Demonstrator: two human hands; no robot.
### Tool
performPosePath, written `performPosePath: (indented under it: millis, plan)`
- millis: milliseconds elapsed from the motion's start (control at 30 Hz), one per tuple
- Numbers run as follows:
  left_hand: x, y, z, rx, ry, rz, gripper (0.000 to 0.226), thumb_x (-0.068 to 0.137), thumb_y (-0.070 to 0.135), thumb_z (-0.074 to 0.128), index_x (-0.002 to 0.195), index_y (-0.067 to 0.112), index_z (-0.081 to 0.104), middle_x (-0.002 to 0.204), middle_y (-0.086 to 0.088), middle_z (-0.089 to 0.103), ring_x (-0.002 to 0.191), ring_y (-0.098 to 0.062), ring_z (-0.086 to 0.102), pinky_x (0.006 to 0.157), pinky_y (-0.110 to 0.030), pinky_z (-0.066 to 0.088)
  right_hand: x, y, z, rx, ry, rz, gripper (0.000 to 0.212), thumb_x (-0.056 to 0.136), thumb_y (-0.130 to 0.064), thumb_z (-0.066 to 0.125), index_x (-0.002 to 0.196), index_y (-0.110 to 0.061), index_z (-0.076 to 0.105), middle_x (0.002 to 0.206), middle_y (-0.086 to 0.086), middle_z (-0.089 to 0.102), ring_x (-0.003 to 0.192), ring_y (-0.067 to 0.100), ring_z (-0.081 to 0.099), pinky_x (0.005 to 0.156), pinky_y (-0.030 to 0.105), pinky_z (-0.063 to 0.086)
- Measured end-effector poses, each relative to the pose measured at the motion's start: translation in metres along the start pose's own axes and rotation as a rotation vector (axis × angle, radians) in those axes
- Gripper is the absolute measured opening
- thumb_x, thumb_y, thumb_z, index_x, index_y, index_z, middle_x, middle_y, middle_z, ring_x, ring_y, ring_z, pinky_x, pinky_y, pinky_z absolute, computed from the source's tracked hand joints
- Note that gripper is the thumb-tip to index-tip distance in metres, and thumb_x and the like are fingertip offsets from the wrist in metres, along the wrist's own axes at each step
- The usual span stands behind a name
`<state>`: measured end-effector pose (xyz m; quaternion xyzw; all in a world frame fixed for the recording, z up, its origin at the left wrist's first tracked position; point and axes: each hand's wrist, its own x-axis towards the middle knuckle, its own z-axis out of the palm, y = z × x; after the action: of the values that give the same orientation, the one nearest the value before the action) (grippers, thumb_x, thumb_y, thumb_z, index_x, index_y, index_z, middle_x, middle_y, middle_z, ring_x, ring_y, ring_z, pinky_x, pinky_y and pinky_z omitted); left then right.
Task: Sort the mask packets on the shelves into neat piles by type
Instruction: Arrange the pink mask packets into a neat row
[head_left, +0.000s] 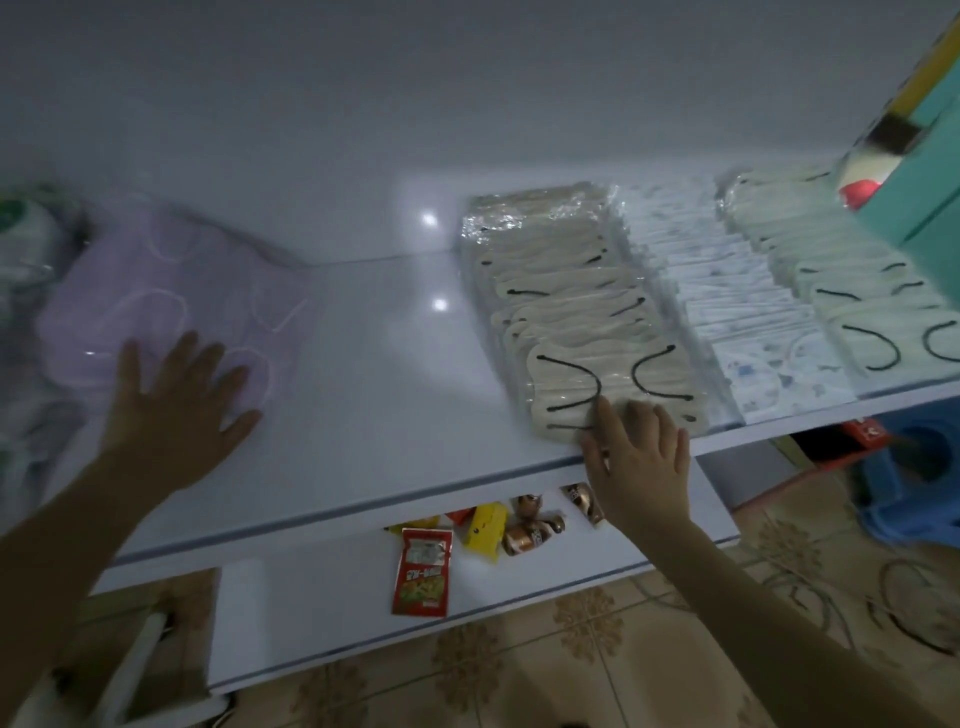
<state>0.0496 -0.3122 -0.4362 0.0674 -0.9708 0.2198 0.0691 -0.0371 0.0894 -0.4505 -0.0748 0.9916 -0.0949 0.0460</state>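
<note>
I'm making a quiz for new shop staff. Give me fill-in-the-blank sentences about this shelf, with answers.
The left hand lies flat on the lilac packets at the ____ end of the top shelf.
The right hand touches the cream masks, whose ear loops are ____.
The red snack packet lies on the ____ shelf.
Missing words: left, black, lower.

Bare, unobstructed stretch of upper shelf between purple mask pile at left and cream mask row at right, open from front edge to back wall. Right of that, closed off: cream mask row, blue-patterned packets and second cream row packed side by side, hemmed at far right by teal box. Lower shelf open at left, blocked toward middle by snack packets.
</note>
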Motion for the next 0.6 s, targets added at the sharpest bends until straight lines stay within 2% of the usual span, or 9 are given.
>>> performPosePath:
  millis: [67, 133, 200, 267, 333, 400, 467, 533, 600]
  plan:
    - [0.002, -0.001, -0.002, -0.039, -0.086, -0.056, 0.055, 0.083, 0.045, 0.039, 0.104, 0.002, 0.068, 0.116, -0.024, 0.061, 0.113, -0.04, 0.051, 0.099, -0.067, 0.024, 0.0, -0.001, -0.005, 0.029, 0.037, -0.025, 0.072, 0.084, -0.052, 0.011, 0.14, -0.018, 0.04, 0.14, 0.025, 0.037, 0.131, 0.045, 0.031, 0.107, 0.057, 0.022]
    - [0.004, -0.001, -0.002, -0.04, -0.056, -0.084, 0.056, 0.085, 0.045, 0.037, 0.107, 0.002, 0.066, 0.117, -0.024, 0.06, 0.117, -0.039, 0.045, 0.107, -0.062, 0.013, -0.001, -0.005, -0.011, 0.066, 0.085, -0.056, 0.061, 0.088, -0.043, 0.024, 0.134, -0.011, 0.047, 0.134, 0.031, 0.042, 0.122, 0.05, 0.04, 0.098, 0.061, 0.032]
    - [0.006, -0.012, -0.005, -0.054, -0.049, -0.132, 0.058, 0.086, 0.045, 0.035, 0.111, 0.001, 0.064, 0.118, -0.024, 0.058, 0.116, -0.041, 0.046, 0.104, -0.065, 0.017, -0.001, -0.027, -0.021, 0.152, 0.166, -0.13, 0.051, 0.09, -0.034, 0.037, 0.134, -0.009, 0.048, 0.135, 0.03, 0.04, 0.122, 0.046, 0.036, 0.097, 0.061, 0.035]
    - [0.01, -0.024, -0.013, -0.125, -0.08, -0.198, 0.061, 0.084, 0.047, 0.032, 0.113, 0.002, 0.061, 0.119, -0.026, 0.055, 0.109, -0.044, 0.052, 0.093, -0.07, 0.027, -0.006, -0.058, -0.026, 0.285, 0.172, -0.215, 0.046, 0.093, -0.025, 0.048, 0.136, -0.009, 0.046, 0.141, 0.024, 0.034, 0.128, 0.038, 0.03, 0.104, 0.051, 0.032]
    - [0.009, -0.035, -0.016, -0.191, -0.113, -0.255, 0.061, 0.083, 0.048, 0.03, 0.114, 0.004, 0.061, 0.119, -0.027, 0.054, 0.103, -0.045, 0.054, 0.091, -0.069, 0.031, -0.014, -0.098, -0.028, 0.44, 0.06, -0.289, 0.047, 0.095, -0.027, 0.049, 0.139, -0.015, 0.04, 0.145, 0.014, 0.031, 0.134, 0.029, 0.026, 0.106, 0.032, 0.023]
    - [0.008, -0.045, -0.016, -0.242, -0.126, -0.264, 0.057, 0.085, 0.046, 0.031, 0.113, 0.007, 0.062, 0.116, -0.028, 0.054, 0.095, -0.045, 0.056, 0.088, -0.064, 0.038, -0.017, -0.143, -0.022, 0.611, -0.035, -0.315, 0.049, 0.094, -0.029, 0.05, 0.141, -0.019, 0.037, 0.142, 0.008, 0.035, 0.132, 0.021, 0.032, 0.101, 0.02, 0.023]
    - [0.011, -0.057, -0.012, -0.26, -0.069, -0.246, 0.053, 0.086, 0.044, 0.031, 0.116, 0.013, 0.062, 0.118, -0.029, 0.053, 0.097, -0.046, 0.056, 0.087, -0.059, 0.042, -0.013, -0.188, -0.018, 0.845, -0.219, -0.179, 0.05, 0.095, -0.025, 0.052, 0.141, -0.022, 0.035, 0.138, 0.005, 0.039, 0.125, 0.018, 0.041, 0.094, 0.016, 0.033]
    - [0.014, -0.065, -0.009, -0.326, -0.024, -0.3, 0.045, 0.091, 0.04, 0.035, 0.125, 0.02, 0.057, 0.131, -0.026, 0.044, 0.116, -0.044, 0.044, 0.098, -0.055, 0.035, -0.003, -0.228, -0.013, 1.032, -0.399, -0.041, 0.051, 0.095, -0.023, 0.051, 0.142, -0.024, 0.034, 0.136, 0.002, 0.04, 0.122, 0.017, 0.044, 0.087, 0.014, 0.038]
    - [0.017, -0.067, -0.003, -0.38, -0.04, -0.337, 0.039, 0.094, 0.035, 0.042, 0.131, 0.027, 0.049, 0.138, -0.019, 0.035, 0.126, -0.04, 0.032, 0.105, -0.05, 0.028, 0.011, -0.259, -0.006, 1.064, -0.434, -0.039, 0.052, 0.096, -0.024, 0.049, 0.144, -0.022, 0.03, 0.145, 0.006, 0.035, 0.132, 0.02, 0.037, 0.101, 0.023, 0.033]
